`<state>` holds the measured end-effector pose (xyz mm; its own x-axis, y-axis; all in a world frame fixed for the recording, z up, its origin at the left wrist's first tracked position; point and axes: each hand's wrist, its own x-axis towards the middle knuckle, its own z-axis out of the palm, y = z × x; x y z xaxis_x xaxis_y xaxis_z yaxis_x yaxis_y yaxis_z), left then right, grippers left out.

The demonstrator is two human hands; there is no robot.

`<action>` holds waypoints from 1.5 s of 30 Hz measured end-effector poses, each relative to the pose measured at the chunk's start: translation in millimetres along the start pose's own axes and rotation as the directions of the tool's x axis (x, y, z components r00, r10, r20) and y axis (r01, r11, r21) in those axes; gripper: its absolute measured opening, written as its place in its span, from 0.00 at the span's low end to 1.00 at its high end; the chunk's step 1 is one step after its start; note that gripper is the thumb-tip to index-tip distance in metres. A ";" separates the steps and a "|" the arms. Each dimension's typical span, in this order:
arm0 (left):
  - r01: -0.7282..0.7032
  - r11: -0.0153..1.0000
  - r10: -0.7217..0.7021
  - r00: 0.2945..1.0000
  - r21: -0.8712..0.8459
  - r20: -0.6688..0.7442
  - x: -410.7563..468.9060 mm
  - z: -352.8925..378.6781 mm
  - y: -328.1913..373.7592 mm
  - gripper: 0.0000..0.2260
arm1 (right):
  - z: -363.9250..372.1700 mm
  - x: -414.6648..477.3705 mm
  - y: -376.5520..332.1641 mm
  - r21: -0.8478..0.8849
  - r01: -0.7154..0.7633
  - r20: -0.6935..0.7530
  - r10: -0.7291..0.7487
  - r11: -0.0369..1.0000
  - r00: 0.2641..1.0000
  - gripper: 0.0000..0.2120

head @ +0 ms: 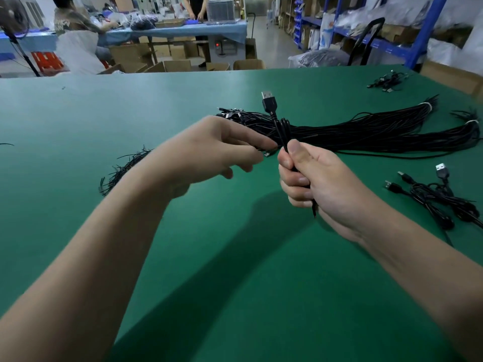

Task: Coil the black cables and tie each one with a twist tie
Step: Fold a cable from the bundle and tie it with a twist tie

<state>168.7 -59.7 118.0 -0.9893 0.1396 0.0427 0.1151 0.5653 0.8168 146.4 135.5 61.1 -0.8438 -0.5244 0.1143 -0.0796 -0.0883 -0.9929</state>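
Observation:
My right hand [311,178] grips a coiled black cable [283,130] in its fist; the USB plug [268,100] sticks up above my thumb and a cable end pokes out below the fist. My left hand [217,147] is just left of it, fingertips reaching toward the coil, and seems to pinch a small cable end near the fingertips. Behind both hands lies a long bundle of black cables [366,129] on the green table [235,257]. A pile of black twist ties [122,168] lies left of my left forearm.
Several coiled, tied cables [439,199] lie at the right. A small heap of cables [386,82] sits at the far right corner. Beyond the table are cardboard boxes, blue shelving and two people at a blue bench.

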 end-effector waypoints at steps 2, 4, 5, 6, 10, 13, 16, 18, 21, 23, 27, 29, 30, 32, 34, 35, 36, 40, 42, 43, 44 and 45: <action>-0.004 0.996 0.004 1.000 -0.091 0.004 1.4 5.7 -0.2 0.10 | -2.4 0.8 -0.3 -0.011 -0.001 -0.017 0.001 1.000 1.000 0.17; -0.015 0.991 0.018 1.000 -0.132 0.021 2.6 7.8 -0.8 0.11 | -4.4 1.7 0.0 -0.025 -0.009 -0.033 0.008 1.000 0.999 0.17; -0.019 0.989 0.024 0.999 -0.146 0.036 2.8 8.4 -1.1 0.11 | -5.1 1.9 0.0 -0.033 -0.010 -0.036 0.009 0.999 0.999 0.18; -0.017 0.986 0.025 0.998 -0.166 0.049 3.0 8.5 -1.6 0.10 | -5.5 2.1 0.2 -0.038 -0.009 -0.035 0.007 0.999 0.999 0.18; 0.003 0.975 0.011 0.998 -0.221 0.062 4.1 7.3 -4.3 0.09 | -6.4 2.8 -0.3 -0.029 -0.014 -0.022 0.013 0.999 1.000 0.17; 0.009 0.974 0.008 0.997 -0.228 0.071 5.5 6.9 -7.1 0.08 | -6.1 3.0 0.6 -0.035 -0.034 -0.032 0.032 0.999 0.999 0.17; 0.008 0.975 0.011 0.996 -0.224 0.086 6.3 6.4 -9.3 0.08 | -5.1 3.3 2.2 -0.054 -0.050 -0.055 0.047 0.997 0.997 0.16; 0.003 0.976 0.018 0.995 -0.218 0.095 7.1 5.8 -11.0 0.08 | -4.8 3.5 2.7 -0.058 -0.056 -0.059 0.052 0.997 0.997 0.16; -0.006 0.970 0.035 0.993 -0.243 0.113 8.9 4.4 -14.5 0.07 | -5.3 3.3 2.2 -0.043 -0.045 -0.055 0.042 0.998 0.998 0.16; -0.001 0.947 0.053 0.987 -0.320 0.154 10.5 4.4 -18.3 0.11 | -5.8 3.1 0.8 -0.021 -0.032 -0.061 0.031 0.999 0.998 0.16; -0.003 0.884 0.112 0.972 -0.468 0.206 14.7 8.6 -28.6 0.16 | -6.5 2.5 -3.9 0.065 -0.004 -0.052 0.008 0.998 0.999 0.17; -0.035 0.865 0.126 0.981 -0.500 0.149 17.4 15.3 -33.1 0.12 | -5.1 1.4 -5.9 0.107 0.013 -0.024 -0.011 0.994 1.000 0.17; -0.072 0.859 0.139 0.986 -0.507 0.096 18.5 19.9 -34.2 0.10 | -3.9 0.7 -6.5 0.127 0.021 -0.006 -0.020 0.992 1.000 0.16; -0.142 0.831 0.168 0.986 -0.538 0.000 20.0 29.2 -34.6 0.07 | -0.8 -0.8 -7.2 0.153 0.036 0.032 -0.041 0.988 0.999 0.16; -0.194 0.803 0.207 0.978 -0.564 -0.042 20.7 36.7 -34.8 0.11 | 1.8 -2.4 -7.9 0.164 0.051 0.066 -0.062 0.985 0.996 0.16; -0.209 0.791 0.221 0.974 -0.575 -0.049 20.9 39.1 -34.7 0.13 | 2.6 -2.9 -8.3 0.176 0.057 0.079 -0.072 0.983 0.994 0.16; -0.217 0.779 0.230 0.972 -0.588 -0.054 20.7 40.4 -34.5 0.13 | 2.9 -3.4 -8.8 0.190 0.061 0.090 -0.079 0.980 0.993 0.16; -0.247 0.756 0.267 0.962 -0.606 -0.058 20.4 42.5 -34.9 0.12 | 3.0 -4.5 -9.9 0.217 0.067 0.124 -0.095 0.974 0.988 0.15; -0.276 0.758 0.295 0.953 -0.591 -0.067 20.0 42.8 -34.5 0.17 | 2.7 -4.6 -9.9 0.220 0.062 0.143 -0.095 0.974 0.985 0.15; -0.291 0.756 0.308 0.948 -0.586 -0.073 19.8 42.5 -34.1 0.20 | 2.5 -4.7 -10.1 0.219 0.056 0.156 -0.092 0.974 0.983 0.15; -0.302 0.752 0.320 0.944 -0.585 -0.076 19.7 42.2 -33.6 0.22 | 2.0 -4.7 -10.5 0.216 0.049 0.170 -0.087 0.975 0.982 0.15; -0.311 0.749 0.329 0.941 -0.585 -0.079 19.8 41.7 -33.4 0.22 | 1.9 -4.9 -11.1 0.209 0.041 0.180 -0.080 0.977 0.980 0.15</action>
<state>149.0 -41.9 67.5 -0.9003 0.2531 0.3540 0.3408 -0.0958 0.9352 152.4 137.5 71.6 -0.7252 -0.6597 0.1971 -0.0017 -0.2846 -0.9586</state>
